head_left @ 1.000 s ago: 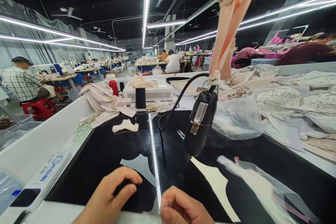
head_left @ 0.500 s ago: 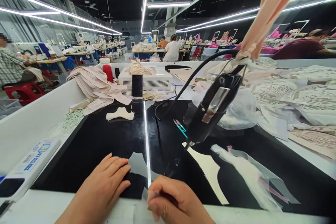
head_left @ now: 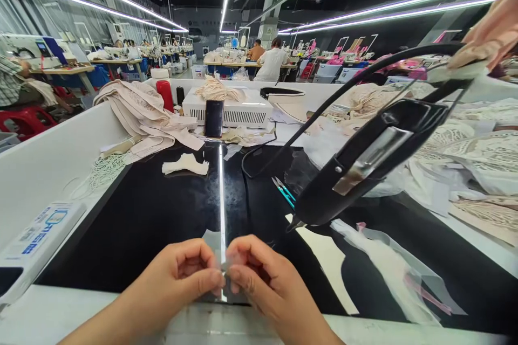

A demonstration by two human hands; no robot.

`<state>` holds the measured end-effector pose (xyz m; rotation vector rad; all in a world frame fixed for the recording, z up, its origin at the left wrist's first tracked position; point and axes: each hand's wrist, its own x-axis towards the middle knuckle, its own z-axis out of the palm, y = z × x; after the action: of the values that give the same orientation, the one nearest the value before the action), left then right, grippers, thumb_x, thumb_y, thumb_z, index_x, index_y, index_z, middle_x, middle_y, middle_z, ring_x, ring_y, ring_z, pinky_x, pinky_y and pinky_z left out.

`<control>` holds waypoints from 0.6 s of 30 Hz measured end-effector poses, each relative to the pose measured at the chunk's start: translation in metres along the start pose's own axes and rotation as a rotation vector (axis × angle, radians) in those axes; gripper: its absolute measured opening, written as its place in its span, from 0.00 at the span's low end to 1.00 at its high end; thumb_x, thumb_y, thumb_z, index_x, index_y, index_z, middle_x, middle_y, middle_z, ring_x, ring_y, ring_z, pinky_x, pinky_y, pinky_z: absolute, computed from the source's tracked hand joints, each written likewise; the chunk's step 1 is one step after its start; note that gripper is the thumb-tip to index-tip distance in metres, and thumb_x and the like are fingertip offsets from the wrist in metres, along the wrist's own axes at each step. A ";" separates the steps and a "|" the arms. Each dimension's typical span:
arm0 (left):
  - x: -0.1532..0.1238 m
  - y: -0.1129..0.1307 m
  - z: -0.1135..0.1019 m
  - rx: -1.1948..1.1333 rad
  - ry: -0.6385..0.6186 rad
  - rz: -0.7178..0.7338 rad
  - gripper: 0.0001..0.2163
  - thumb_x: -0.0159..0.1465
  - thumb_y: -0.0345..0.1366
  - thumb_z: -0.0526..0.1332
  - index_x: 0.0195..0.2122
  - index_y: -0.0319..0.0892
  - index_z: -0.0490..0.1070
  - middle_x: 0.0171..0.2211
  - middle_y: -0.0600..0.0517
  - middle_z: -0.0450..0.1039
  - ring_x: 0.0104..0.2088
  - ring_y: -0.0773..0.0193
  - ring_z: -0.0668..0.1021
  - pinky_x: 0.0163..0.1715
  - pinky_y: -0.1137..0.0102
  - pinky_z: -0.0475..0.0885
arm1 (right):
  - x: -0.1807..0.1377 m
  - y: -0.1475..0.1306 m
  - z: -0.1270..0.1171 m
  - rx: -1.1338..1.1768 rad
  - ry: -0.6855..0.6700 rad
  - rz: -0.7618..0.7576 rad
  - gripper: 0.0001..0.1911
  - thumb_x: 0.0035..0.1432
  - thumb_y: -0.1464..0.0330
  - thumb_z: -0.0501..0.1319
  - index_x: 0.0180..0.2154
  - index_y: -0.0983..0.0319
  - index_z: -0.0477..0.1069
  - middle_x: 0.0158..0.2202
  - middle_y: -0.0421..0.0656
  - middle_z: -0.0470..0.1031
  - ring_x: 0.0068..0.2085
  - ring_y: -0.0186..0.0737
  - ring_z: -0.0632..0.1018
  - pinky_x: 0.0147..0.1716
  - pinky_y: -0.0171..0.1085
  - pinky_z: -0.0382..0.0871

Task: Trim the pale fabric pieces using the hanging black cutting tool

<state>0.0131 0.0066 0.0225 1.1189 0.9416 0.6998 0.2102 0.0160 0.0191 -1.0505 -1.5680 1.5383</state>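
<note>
My left hand and my right hand meet low in the middle of the head view, thumbs and forefingers pinched together. Between them is the edge of a thin, translucent grey piece of sheet material, mostly hidden by the fingers. Just right of my right hand, a cream, curved cut piece lies flat on the black work surface. A black power tool with a pointed metal tip hangs from peach fabric strips, its tip over the cream piece.
Teal thread snips lie left of the tool. White and translucent scraps lie to the right. Lace pieces are heaped beyond them. A phone leans on a white box. A labelled white box is at left.
My left hand has gone from lying flat to a pinch beside my right hand. My view has shifted, and the hanging tool appears larger and more tilted.
</note>
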 end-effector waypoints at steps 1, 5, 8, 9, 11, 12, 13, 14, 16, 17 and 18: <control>0.002 0.001 -0.002 0.014 0.018 -0.024 0.17 0.61 0.49 0.68 0.30 0.41 0.68 0.28 0.53 0.76 0.31 0.66 0.77 0.35 0.72 0.71 | -0.001 0.002 -0.001 -0.028 0.052 -0.003 0.10 0.61 0.60 0.64 0.41 0.58 0.71 0.26 0.34 0.70 0.24 0.30 0.65 0.25 0.30 0.60; 0.009 0.001 -0.010 0.107 0.073 -0.086 0.16 0.61 0.49 0.65 0.31 0.42 0.66 0.23 0.58 0.71 0.21 0.70 0.71 0.24 0.74 0.68 | -0.008 0.013 -0.005 -0.285 0.189 -0.116 0.05 0.63 0.64 0.62 0.40 0.56 0.71 0.30 0.36 0.73 0.27 0.32 0.70 0.26 0.31 0.64; 0.013 0.000 -0.015 0.218 0.131 -0.051 0.12 0.63 0.46 0.63 0.34 0.43 0.67 0.24 0.60 0.68 0.21 0.70 0.71 0.24 0.74 0.70 | -0.008 0.021 -0.005 -0.513 0.193 -0.314 0.06 0.66 0.70 0.58 0.37 0.56 0.73 0.32 0.37 0.75 0.32 0.33 0.75 0.33 0.31 0.69; 0.014 0.000 -0.016 0.262 0.154 -0.028 0.10 0.64 0.45 0.62 0.36 0.44 0.67 0.24 0.60 0.68 0.22 0.70 0.71 0.25 0.74 0.70 | -0.007 0.023 -0.004 -0.562 0.195 -0.369 0.07 0.67 0.72 0.58 0.38 0.56 0.73 0.33 0.37 0.76 0.33 0.33 0.76 0.35 0.30 0.70; 0.014 0.000 -0.019 0.388 0.210 0.029 0.08 0.65 0.43 0.59 0.40 0.46 0.66 0.25 0.62 0.67 0.23 0.69 0.72 0.26 0.74 0.70 | -0.005 0.027 -0.003 -0.634 0.209 -0.434 0.09 0.68 0.73 0.57 0.42 0.56 0.74 0.35 0.38 0.77 0.35 0.33 0.78 0.36 0.30 0.71; 0.014 -0.001 -0.020 0.475 0.244 0.060 0.07 0.67 0.43 0.58 0.41 0.47 0.65 0.25 0.62 0.67 0.23 0.68 0.72 0.25 0.74 0.69 | -0.003 0.028 -0.002 -0.671 0.219 -0.454 0.09 0.68 0.74 0.56 0.43 0.57 0.74 0.35 0.38 0.77 0.35 0.33 0.78 0.36 0.30 0.72; 0.013 -0.001 -0.021 0.574 0.275 0.094 0.05 0.68 0.42 0.57 0.40 0.48 0.64 0.24 0.62 0.67 0.23 0.68 0.72 0.25 0.74 0.67 | -0.002 0.029 -0.001 -0.708 0.231 -0.467 0.10 0.69 0.74 0.55 0.43 0.57 0.74 0.35 0.39 0.77 0.34 0.33 0.78 0.35 0.30 0.72; 0.013 -0.002 -0.022 0.681 0.301 0.133 0.04 0.69 0.41 0.55 0.39 0.48 0.64 0.24 0.62 0.67 0.23 0.68 0.72 0.25 0.74 0.66 | -0.001 0.030 0.000 -0.749 0.241 -0.478 0.10 0.69 0.73 0.55 0.43 0.58 0.74 0.35 0.40 0.77 0.34 0.34 0.78 0.34 0.31 0.72; 0.011 -0.005 -0.024 0.895 0.332 0.220 0.06 0.71 0.39 0.54 0.36 0.48 0.63 0.24 0.62 0.68 0.23 0.67 0.72 0.25 0.73 0.63 | 0.001 0.033 0.001 -0.839 0.275 -0.509 0.11 0.70 0.73 0.54 0.44 0.59 0.74 0.34 0.40 0.77 0.33 0.35 0.78 0.32 0.32 0.72; 0.011 -0.007 -0.025 0.987 0.337 0.262 0.08 0.71 0.38 0.53 0.34 0.47 0.62 0.24 0.61 0.68 0.23 0.67 0.72 0.25 0.72 0.62 | 0.001 0.034 0.003 -0.889 0.297 -0.526 0.11 0.70 0.72 0.53 0.43 0.59 0.75 0.34 0.41 0.78 0.32 0.36 0.78 0.32 0.33 0.72; 0.011 -0.009 -0.026 1.068 0.334 0.302 0.09 0.72 0.38 0.52 0.33 0.47 0.63 0.25 0.61 0.68 0.23 0.67 0.72 0.25 0.71 0.61 | 0.002 0.036 0.004 -0.939 0.318 -0.541 0.12 0.71 0.72 0.53 0.43 0.59 0.75 0.33 0.41 0.78 0.32 0.36 0.78 0.31 0.33 0.71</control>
<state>-0.0049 0.0241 0.0074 2.1563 1.5196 0.6297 0.2090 0.0150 -0.0167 -1.1121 -2.1340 0.2123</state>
